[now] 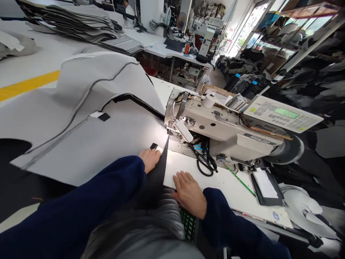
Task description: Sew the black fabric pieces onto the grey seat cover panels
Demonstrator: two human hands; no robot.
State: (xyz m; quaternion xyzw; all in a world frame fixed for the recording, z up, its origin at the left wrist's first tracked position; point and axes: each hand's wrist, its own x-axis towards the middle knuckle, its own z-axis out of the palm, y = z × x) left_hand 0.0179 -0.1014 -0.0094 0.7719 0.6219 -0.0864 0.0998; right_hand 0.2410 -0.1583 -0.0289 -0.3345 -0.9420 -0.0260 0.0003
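A large light-grey fabric piece (115,133) with dark seams spreads over the table, its right edge running under the head of a sewing machine (215,122). My left hand (150,159) is closed at that edge, with the fabric at its fingertips, beside a small black tab (153,146). Black material (161,168) shows below the edge. My right hand (190,192) lies flat on the white tabletop (175,165), fingers stretched, holding nothing. Black-handled scissors (206,163) rest by the machine, in front of my right hand.
A control panel (283,113) stands above the machine arm, and a white thread cone (209,101) sits behind it. At right lie a green strip (239,180) and stacked dark pieces (266,187). Layered grey panels (78,21) are piled at the back left.
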